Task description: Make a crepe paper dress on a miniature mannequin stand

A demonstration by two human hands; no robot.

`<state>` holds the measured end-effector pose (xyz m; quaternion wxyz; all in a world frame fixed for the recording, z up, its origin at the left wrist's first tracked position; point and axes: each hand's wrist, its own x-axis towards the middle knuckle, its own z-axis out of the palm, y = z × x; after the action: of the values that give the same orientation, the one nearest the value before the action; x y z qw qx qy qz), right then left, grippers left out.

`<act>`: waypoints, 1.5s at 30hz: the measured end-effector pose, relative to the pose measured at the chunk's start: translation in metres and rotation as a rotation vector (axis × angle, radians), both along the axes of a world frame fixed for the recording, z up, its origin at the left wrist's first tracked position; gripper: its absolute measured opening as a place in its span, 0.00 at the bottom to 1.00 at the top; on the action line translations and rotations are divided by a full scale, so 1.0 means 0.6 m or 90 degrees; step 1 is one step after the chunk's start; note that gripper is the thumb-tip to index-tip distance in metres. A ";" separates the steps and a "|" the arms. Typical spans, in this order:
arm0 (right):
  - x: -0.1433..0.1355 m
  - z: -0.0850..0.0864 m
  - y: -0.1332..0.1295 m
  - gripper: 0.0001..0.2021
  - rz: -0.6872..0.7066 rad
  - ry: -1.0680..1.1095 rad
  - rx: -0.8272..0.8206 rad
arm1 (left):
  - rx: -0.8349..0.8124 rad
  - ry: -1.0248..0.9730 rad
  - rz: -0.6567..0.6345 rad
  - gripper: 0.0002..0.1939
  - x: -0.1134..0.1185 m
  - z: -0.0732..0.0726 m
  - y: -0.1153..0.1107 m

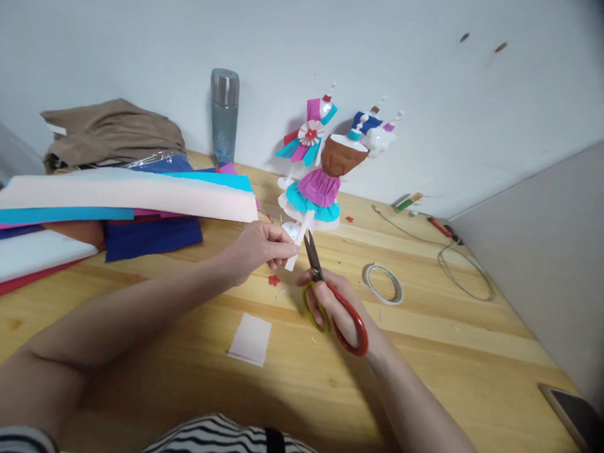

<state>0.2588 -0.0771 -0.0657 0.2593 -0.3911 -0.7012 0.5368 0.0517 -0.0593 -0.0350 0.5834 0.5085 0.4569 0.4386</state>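
Note:
My left hand [266, 247] pinches a narrow pale paper strip [304, 228] that slants up toward the dressed mini mannequins. In my right hand [331, 298] is a pair of scissors [316, 270] with one red and one yellow handle loop; its dark blades point up, close beside the strip. Just beyond stands a mini mannequin [345, 155] in a brown top with a pink and turquoise ruffled skirt [316, 194]. Below my hands lie a small red paper flower [273, 280] and a pale square of paper [249, 340].
Stacked coloured paper [128, 195] and brown cloth [118, 132] occupy the left side. A metal flask [223, 116] stands by the wall. To the right are a tape roll [383, 284], a cable [467, 284], a red-handled cutter [439, 227], a green-and-orange tube [408, 202] and a phone-like slab [569, 415].

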 end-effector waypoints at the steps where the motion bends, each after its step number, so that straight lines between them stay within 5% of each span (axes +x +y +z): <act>1: 0.001 0.002 0.001 0.26 0.007 -0.009 0.003 | -0.003 0.008 -0.015 0.11 -0.001 0.001 0.000; 14: 0.013 0.037 0.007 0.29 0.052 -0.050 0.005 | -0.028 0.110 -0.185 0.09 -0.019 0.010 0.012; 26: 0.023 0.037 0.013 0.27 0.044 -0.088 0.044 | -0.049 0.152 -0.234 0.08 -0.027 0.005 0.018; 33: 0.029 0.037 0.008 0.23 -0.072 -0.075 0.058 | -0.065 0.113 -0.156 0.09 -0.014 0.004 0.013; 36: 0.035 0.039 0.014 0.20 -0.097 -0.208 0.129 | -0.051 0.093 -0.123 0.10 -0.004 0.005 0.007; 41: 0.052 0.037 0.029 0.13 -0.025 -0.663 0.183 | 0.035 0.125 -0.117 0.10 0.001 0.010 -0.004; 43: 0.059 0.034 0.031 0.11 -0.003 -0.714 0.189 | 0.062 0.126 -0.121 0.11 0.001 0.011 -0.006; 45: 0.064 0.035 0.030 0.20 0.042 -0.692 0.198 | 0.076 0.125 -0.119 0.11 0.001 0.011 -0.007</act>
<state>0.2970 -0.0589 -0.0446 -0.1009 -0.5464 -0.8166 0.1564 0.0523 -0.0637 -0.0283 0.5431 0.6232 0.4351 0.3569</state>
